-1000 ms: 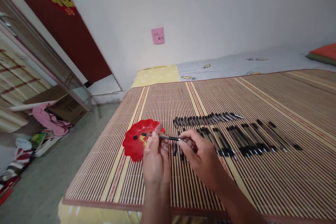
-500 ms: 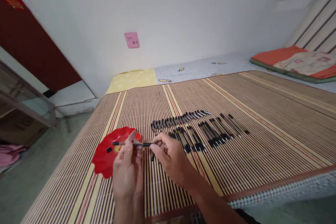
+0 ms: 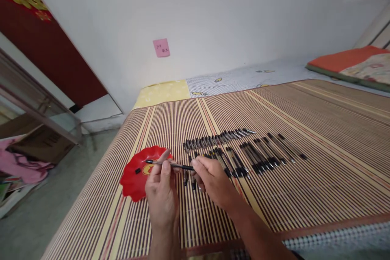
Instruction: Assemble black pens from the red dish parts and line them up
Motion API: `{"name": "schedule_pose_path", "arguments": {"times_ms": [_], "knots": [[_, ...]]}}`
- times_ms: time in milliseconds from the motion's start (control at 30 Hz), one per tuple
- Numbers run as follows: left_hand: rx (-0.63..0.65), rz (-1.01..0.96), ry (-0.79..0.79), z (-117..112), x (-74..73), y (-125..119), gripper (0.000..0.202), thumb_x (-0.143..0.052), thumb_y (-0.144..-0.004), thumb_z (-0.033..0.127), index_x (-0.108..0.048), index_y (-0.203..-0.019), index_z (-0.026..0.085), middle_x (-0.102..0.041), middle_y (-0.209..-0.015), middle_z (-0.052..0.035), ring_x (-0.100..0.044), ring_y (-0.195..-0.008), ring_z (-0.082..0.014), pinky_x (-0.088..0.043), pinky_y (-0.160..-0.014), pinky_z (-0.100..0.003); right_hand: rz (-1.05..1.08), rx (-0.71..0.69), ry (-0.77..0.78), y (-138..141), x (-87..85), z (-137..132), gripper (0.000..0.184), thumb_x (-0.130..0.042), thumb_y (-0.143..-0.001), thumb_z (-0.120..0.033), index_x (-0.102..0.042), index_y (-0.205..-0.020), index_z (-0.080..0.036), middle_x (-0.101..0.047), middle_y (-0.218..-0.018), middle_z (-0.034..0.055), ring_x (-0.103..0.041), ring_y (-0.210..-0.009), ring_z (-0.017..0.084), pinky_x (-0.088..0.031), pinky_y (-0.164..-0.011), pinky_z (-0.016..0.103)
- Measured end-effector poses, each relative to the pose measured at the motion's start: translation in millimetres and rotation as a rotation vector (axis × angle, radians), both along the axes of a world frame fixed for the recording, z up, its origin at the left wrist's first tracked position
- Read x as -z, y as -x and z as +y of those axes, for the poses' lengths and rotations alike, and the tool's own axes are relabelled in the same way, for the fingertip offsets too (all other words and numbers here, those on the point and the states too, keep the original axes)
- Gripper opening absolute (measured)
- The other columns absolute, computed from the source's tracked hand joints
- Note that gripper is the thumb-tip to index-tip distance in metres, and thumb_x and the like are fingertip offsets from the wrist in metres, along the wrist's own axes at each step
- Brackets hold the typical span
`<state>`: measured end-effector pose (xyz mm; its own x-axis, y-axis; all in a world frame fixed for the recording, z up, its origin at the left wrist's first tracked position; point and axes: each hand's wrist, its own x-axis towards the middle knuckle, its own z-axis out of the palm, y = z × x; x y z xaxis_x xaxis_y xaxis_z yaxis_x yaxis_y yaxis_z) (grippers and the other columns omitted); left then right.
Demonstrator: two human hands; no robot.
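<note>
A slim pen (image 3: 177,165) with a dark grip and a black end lies level between my two hands. My left hand (image 3: 163,185) pinches its barrel between thumb and fingers, the black end sticking out to the left. Closed around its right end is my right hand (image 3: 210,178), whose fingers hide the tip. Below and behind the left hand sits a red scalloped plate (image 3: 131,183) holding a small black piece (image 3: 137,170). Right of the hands, several pens (image 3: 258,158) lie in a row on the mat, and another slanted row of pens (image 3: 216,139) lies behind them.
A striped bamboo mat (image 3: 122,227) covers the bed. At the back right lies a folded orange cloth (image 3: 341,61). A pink note (image 3: 161,47) is stuck on the white wall. On the floor at left stand a cardboard box (image 3: 42,146) and a pink cloth (image 3: 33,166).
The view has shifted left, so everything appears further right. Both hands still hold the pen, which now tilts slightly down toward its right end.
</note>
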<state>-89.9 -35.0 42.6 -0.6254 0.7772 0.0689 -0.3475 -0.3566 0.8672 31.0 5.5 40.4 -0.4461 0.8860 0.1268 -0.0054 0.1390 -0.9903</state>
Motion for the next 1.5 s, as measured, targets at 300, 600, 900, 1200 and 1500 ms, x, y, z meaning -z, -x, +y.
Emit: {"name": "schedule_pose_path", "arguments": {"times_ms": [300,600,900,1200,1500], "knots": [[-0.146,-0.208,0.061,8.8,6.6,0.7,0.035,-0.091,-0.061,0.029,-0.063,-0.074,0.013,-0.065,-0.062,0.0019,-0.060,-0.053,-0.0076,-0.049,-0.055,-0.016,-0.166,0.010,-0.277,-7.9,-10.9,-0.6,0.020,-0.047,-0.099,-0.031,-0.054,-0.084,-0.021,-0.050,-0.066,-0.0038,-0.048,-0.060,0.013,-0.035,-0.060,0.027],[-0.171,-0.151,0.003,7.4,9.8,12.2,0.028,-0.087,-0.068,0.029,-0.074,-0.087,0.014,-0.071,-0.079,-0.0002,-0.061,-0.064,-0.0073,-0.052,-0.062,-0.017,-0.235,0.100,-0.389,10.3,0.1,-11.6,0.028,-0.042,-0.101,-0.027,-0.040,-0.073,-0.023,-0.048,-0.070,-0.0023,-0.047,-0.065,0.014,-0.030,-0.062,0.028],[0.037,-0.146,0.055,8.3,11.6,14.7,0.040,-0.086,-0.070,0.031,-0.075,-0.105,0.015,-0.071,-0.078,-0.0027,-0.063,-0.067,-0.0096,-0.052,-0.063,-0.017,-0.163,-0.048,-0.175,19.8,4.5,-11.7,0.034,-0.043,-0.099,-0.027,-0.041,-0.065,-0.021,-0.045,-0.061,-0.0045,-0.044,-0.059,0.011,-0.028,-0.056,0.026],[0.341,-0.237,0.164,11.4,13.1,5.4,0.042,-0.090,-0.063,0.026,-0.071,-0.097,0.010,-0.069,-0.073,-0.0034,-0.062,-0.057,-0.0114,-0.053,-0.056,-0.022,-0.881,0.270,-0.283,-59.7,16.0,80.0,0.023,-0.047,-0.099,-0.025,-0.070,-0.094,-0.019,-0.071,-0.091,0.0042,-0.064,-0.081,0.016,-0.043,-0.069,0.025],[0.404,-0.262,0.193,14.5,20.2,5.3,0.044,-0.086,-0.068,0.026,-0.067,-0.104,0.009,-0.074,-0.079,-0.0089,-0.065,-0.057,-0.0120,-0.054,-0.059,-0.023,-1.228,0.244,-0.261,-52.1,29.6,155.8,0.024,-0.061,-0.091,-0.018,-0.073,-0.110,-0.012,-0.064,-0.123,0.0224,-0.065,-0.108,0.030,-0.044,-0.082,0.031]]}}
